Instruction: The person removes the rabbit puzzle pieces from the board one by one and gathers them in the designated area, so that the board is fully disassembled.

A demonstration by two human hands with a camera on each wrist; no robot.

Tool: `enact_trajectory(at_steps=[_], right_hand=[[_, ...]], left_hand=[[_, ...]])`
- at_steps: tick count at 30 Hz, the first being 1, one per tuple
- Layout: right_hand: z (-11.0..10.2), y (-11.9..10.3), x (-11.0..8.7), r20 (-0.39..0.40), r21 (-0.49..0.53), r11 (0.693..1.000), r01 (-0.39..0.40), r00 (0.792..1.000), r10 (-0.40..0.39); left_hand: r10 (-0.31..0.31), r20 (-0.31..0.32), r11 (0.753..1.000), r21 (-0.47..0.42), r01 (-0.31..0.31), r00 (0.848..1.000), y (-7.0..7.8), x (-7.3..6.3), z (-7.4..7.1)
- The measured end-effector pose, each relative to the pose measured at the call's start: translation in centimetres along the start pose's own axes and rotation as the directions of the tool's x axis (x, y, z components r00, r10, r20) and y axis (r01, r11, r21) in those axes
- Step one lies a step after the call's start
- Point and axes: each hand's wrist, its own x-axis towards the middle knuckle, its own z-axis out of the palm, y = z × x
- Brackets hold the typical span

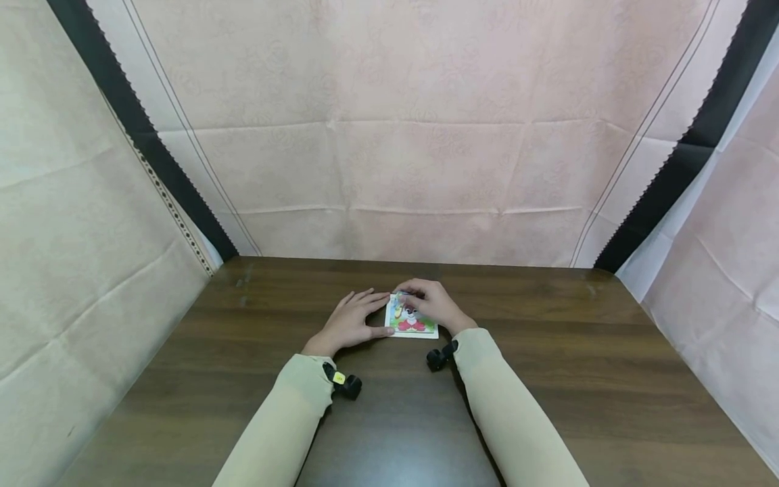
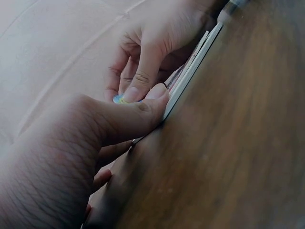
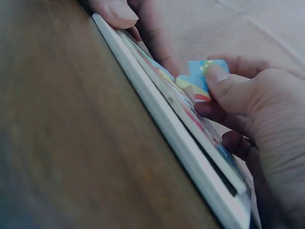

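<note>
A small picture puzzle (image 1: 411,325) with a cartoon animal in red and a white border lies on the table. My left hand (image 1: 351,322) is at its left side, fingers stretched out, the thumb touching the near left corner. Between thumb and forefinger my right hand (image 1: 431,303) pinches a jigsaw piece (image 3: 193,78), blue with yellow and red bands. That piece is tilted up over the far part of the puzzle. In the right wrist view the picture layer (image 3: 209,143) stands slightly raised from the white tray (image 3: 157,114) at its near right end.
The brown wood-grain table (image 1: 548,379) stretches out around the hands. Pale cloth (image 1: 426,149) hangs behind it and on both sides, with dark bands at the corners. Each wrist wears a small black camera (image 1: 349,387).
</note>
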Motion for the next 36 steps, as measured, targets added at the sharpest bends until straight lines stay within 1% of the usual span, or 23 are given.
enact_trajectory(at_steps=[6, 10, 13, 16, 23, 27, 31, 36], right_hand=[[0.0, 0.0, 0.0, -0.019, 0.039, 0.999, -0.036, 0.999, 0.037], [-0.1, -0.2, 0.0, -0.075, 0.075, 0.995, -0.066, 0.995, 0.071], [-0.1, -0.2, -0.2, -0.123, 0.089, 0.991, -0.098, 0.986, 0.109], [-0.4, 0.1, -0.5, -0.150, 0.099, 0.987, -0.125, 0.979, 0.139], [-2.3, 1.2, -1.8, -0.162, 0.109, 0.978, -0.176, 0.968, 0.192], [-3.7, 2.0, -2.8, -0.161, 0.090, 0.978, -0.189, 0.966, 0.202], [-5.2, 2.8, -3.9, -0.136, 0.080, 0.975, -0.209, 0.966, 0.218], [-6.5, 3.6, -4.9, -0.134, 0.047, 0.972, -0.229, 0.963, 0.234]], left_hand=[[0.003, -0.009, 1.000, 0.003, -0.003, 1.000, -0.1, 0.0, 0.1], [0.005, -0.013, 1.000, 0.000, -0.004, 1.000, -0.1, 0.0, 0.1], [0.007, -0.004, 1.000, 0.010, -0.007, 1.000, -0.2, -0.1, 0.2], [0.009, 0.008, 1.000, 0.028, -0.009, 1.000, -0.3, -0.2, 0.3], [0.008, 0.012, 0.999, 0.042, -0.008, 1.000, -0.5, -0.1, 0.4], [0.016, 0.008, 0.999, 0.029, -0.017, 1.000, -0.5, -0.1, 0.4], [0.021, 0.006, 0.999, 0.029, -0.021, 1.000, -0.5, -0.1, 0.3], [0.011, 0.013, 0.999, 0.037, -0.011, 1.000, -0.4, -0.2, 0.2]])
